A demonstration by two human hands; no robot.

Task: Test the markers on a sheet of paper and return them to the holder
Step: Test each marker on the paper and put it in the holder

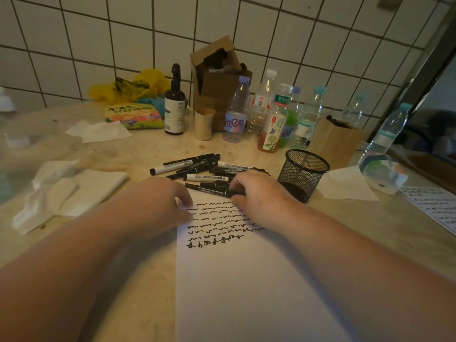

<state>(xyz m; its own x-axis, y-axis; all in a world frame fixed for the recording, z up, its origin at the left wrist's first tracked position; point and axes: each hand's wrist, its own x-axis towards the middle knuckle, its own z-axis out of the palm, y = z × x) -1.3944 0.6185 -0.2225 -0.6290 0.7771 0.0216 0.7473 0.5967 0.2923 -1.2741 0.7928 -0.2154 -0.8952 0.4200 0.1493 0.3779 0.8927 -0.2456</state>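
Observation:
A white sheet of paper (246, 280) lies in front of me, with several rows of black squiggles across its upper part. Just beyond its top edge lies a loose pile of black and white markers (197, 166). The black mesh holder (302, 174) stands upright to the right of the pile and looks empty. My left hand (160, 201) rests on the sheet's top left corner, with bent fingers and thumb pinching the edge. My right hand (256, 191) sits at the top right of the sheet, with fingers and thumb closed around a black marker (222, 192) in the nearest row of the pile.
Crumpled tissues (56, 193) lie to the left, and another tissue (345, 186) lies right of the holder. Plastic bottles (271, 114), a paper cup (204, 123), a dark pump bottle (174, 104) and cardboard boxes (217, 77) line the tiled wall. A second scribbled sheet (434, 206) lies far right.

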